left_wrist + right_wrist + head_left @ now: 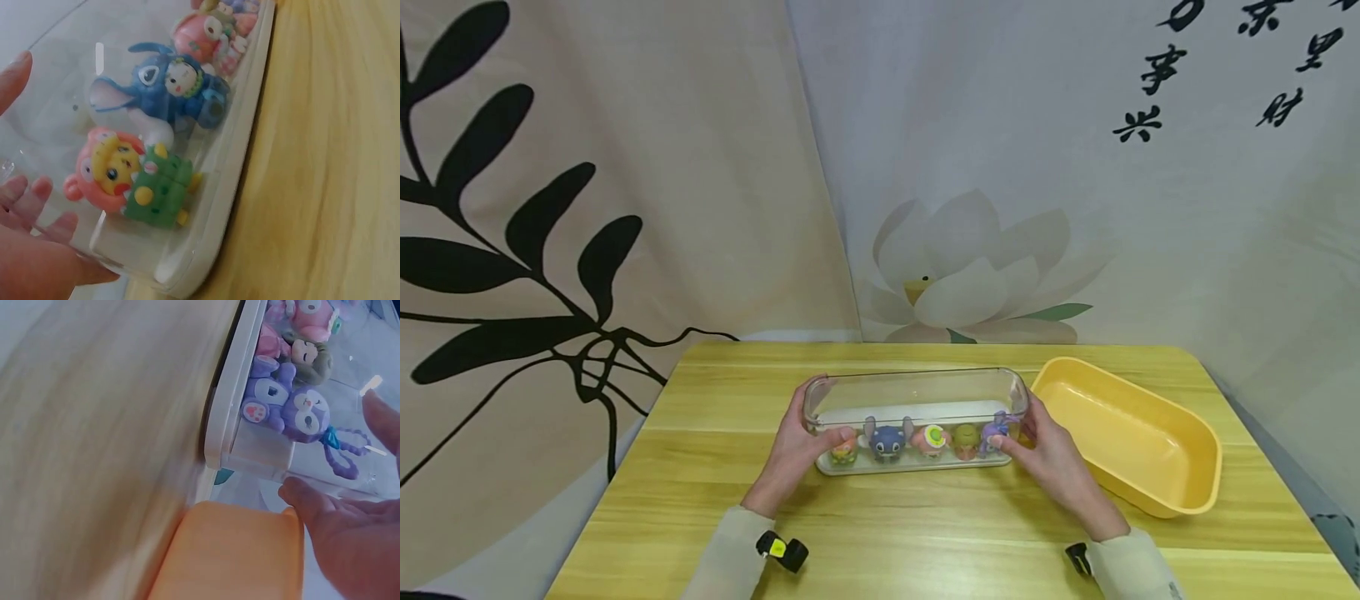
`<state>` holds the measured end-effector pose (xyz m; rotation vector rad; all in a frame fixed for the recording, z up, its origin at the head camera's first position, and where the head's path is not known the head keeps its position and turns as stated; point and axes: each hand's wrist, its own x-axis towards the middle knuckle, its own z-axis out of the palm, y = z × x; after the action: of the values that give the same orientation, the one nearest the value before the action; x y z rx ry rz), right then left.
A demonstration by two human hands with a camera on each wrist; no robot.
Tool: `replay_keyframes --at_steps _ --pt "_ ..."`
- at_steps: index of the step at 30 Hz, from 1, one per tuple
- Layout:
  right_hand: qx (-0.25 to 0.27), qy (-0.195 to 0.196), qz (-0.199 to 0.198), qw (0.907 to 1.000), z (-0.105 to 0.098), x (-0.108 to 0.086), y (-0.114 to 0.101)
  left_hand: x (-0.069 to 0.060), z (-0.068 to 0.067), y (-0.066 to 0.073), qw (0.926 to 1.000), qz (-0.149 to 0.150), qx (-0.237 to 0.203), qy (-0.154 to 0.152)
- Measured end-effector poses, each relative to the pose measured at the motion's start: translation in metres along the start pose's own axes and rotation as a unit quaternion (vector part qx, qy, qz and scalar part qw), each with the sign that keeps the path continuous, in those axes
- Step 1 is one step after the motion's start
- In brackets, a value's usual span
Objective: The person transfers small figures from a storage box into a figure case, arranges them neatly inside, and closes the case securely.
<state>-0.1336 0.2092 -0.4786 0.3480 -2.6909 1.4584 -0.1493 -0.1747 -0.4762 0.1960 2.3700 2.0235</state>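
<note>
A clear display box (917,392) with a white base (228,206) is in the middle of the table, between my two hands. My left hand (797,442) grips its left end, the thumb across the front. At the opposite end my right hand (1052,454) holds it the same way. Inside stand several toy figures in a row: a pink-hooded yellow figure in green (156,187), a blue big-eared figure (887,442), a pink one (931,440), a brown-haired one (966,442) and a purple one (281,403). Whether the base touches the table cannot be told.
A yellow plastic tub (1135,429) sits on the wooden table (925,542) just right of the box, close to my right hand. Behind the table hangs a printed cloth (715,167) with dark leaves, a lotus and black characters.
</note>
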Motion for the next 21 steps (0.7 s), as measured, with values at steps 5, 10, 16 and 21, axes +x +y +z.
replay_keyframes --at_steps 5,10,16,21 --pt "-0.019 0.001 -0.001 0.9998 0.000 -0.002 0.000 0.002 -0.002 -0.004 0.9998 0.004 -0.011 -0.018" --pt "-0.032 0.004 0.003 0.9995 -0.001 -0.004 -0.001 0.005 -0.003 -0.006 0.9994 0.004 -0.015 -0.031" --pt "-0.043 0.006 0.005 0.9991 -0.003 -0.007 -0.001 0.007 -0.003 -0.006 0.9990 -0.011 -0.004 -0.044" --pt "-0.043 0.010 -0.001 0.9990 -0.004 -0.011 -0.002 0.006 -0.003 -0.005 0.9980 -0.011 0.014 -0.061"
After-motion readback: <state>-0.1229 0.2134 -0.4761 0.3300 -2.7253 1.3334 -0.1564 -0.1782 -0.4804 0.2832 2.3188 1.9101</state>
